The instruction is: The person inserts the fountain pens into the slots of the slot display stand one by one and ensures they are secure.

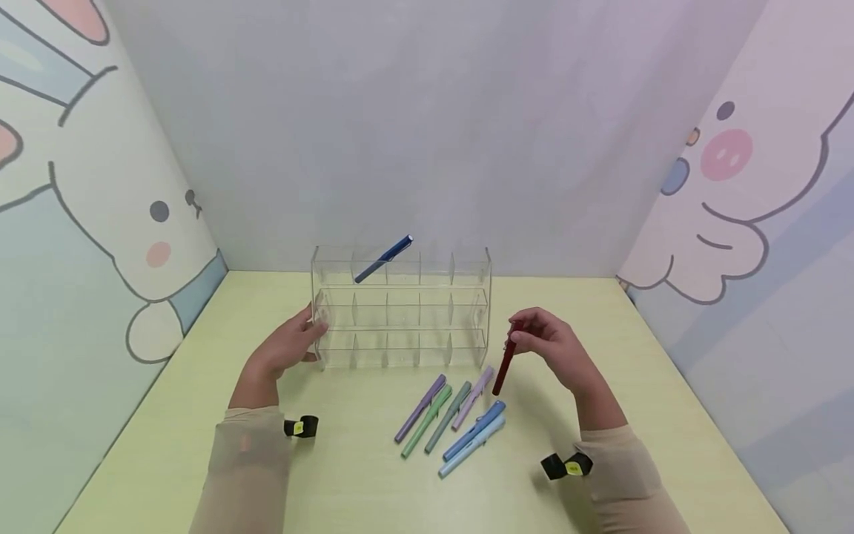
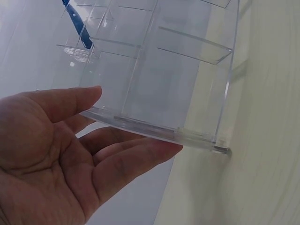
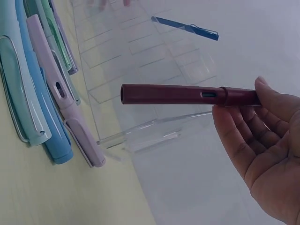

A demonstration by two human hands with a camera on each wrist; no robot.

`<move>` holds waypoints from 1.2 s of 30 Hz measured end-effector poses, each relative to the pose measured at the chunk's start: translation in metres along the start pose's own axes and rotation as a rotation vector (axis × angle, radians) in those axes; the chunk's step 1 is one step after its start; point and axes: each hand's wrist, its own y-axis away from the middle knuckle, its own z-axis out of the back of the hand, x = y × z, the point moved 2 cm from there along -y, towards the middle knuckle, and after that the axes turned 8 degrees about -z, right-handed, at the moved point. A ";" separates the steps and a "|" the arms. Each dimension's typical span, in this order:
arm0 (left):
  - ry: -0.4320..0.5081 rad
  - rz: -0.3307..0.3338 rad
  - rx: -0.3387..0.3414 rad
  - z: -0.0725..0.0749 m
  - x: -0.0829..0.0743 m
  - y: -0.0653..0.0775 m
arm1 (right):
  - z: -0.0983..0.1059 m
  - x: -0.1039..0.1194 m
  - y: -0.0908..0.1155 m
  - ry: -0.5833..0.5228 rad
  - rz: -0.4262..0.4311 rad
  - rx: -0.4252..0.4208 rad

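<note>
My right hand (image 1: 543,345) pinches the dark red pen (image 1: 507,363) between thumb and fingers, above the table (image 1: 360,475), near the right edge of the clear rack (image 1: 402,315). My left hand (image 1: 287,347) grips its left side. I judge this a carry, next calling for lifting the pen to the rack.

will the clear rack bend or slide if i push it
The clear rack probably stays stiff, since it stands straight-edged. It looks light for its size, being thin and mostly hollow, so it may slide. The dark blue pen slanting in its top row could shift.
</note>
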 end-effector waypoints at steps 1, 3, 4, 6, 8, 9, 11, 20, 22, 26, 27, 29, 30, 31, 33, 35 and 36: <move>-0.003 0.002 -0.001 0.000 0.000 0.000 | 0.000 0.001 0.000 -0.003 -0.003 -0.013; -0.005 0.003 -0.001 0.000 -0.001 0.001 | -0.001 0.003 0.001 -0.009 -0.009 -0.031; -0.005 0.004 -0.001 0.000 -0.002 0.001 | -0.001 0.003 0.001 -0.009 -0.010 -0.038; -0.002 0.006 0.000 0.000 -0.002 0.002 | -0.001 0.003 0.002 -0.012 -0.004 -0.035; 0.000 0.006 0.000 0.000 -0.002 0.002 | -0.001 0.003 0.001 -0.020 0.006 -0.022; -0.001 0.006 -0.001 0.000 -0.002 0.002 | -0.001 0.003 0.001 -0.024 0.014 -0.014; -0.004 0.006 -0.003 0.000 -0.001 0.002 | -0.001 0.004 0.001 -0.033 0.023 -0.001; -0.012 0.003 -0.005 -0.001 -0.002 0.001 | 0.000 0.007 0.002 -0.105 0.090 0.048; -0.016 0.006 -0.006 -0.001 -0.002 0.001 | 0.001 0.007 0.002 -0.129 0.096 0.046; -0.015 0.013 -0.009 -0.001 -0.001 0.002 | 0.000 0.006 0.002 -0.172 0.093 0.037; -0.014 0.015 -0.011 -0.001 -0.001 0.002 | 0.000 0.006 0.002 -0.180 0.088 0.036; -0.013 0.015 -0.014 -0.001 -0.001 0.002 | -0.001 0.004 0.002 -0.188 0.071 0.033; -0.010 0.015 -0.013 -0.001 -0.001 0.002 | -0.001 0.004 0.001 -0.183 0.060 0.028; -0.005 0.014 -0.012 -0.001 -0.002 0.003 | -0.001 0.003 0.001 -0.174 0.050 0.020; 0.003 0.011 -0.009 -0.001 -0.002 0.003 | -0.002 0.002 0.000 -0.159 0.032 0.009; 0.007 0.008 -0.006 -0.001 -0.003 0.003 | -0.003 0.000 0.000 -0.146 0.021 0.001; 0.008 0.007 -0.004 -0.001 -0.003 0.003 | -0.003 0.000 0.000 -0.140 0.020 -0.001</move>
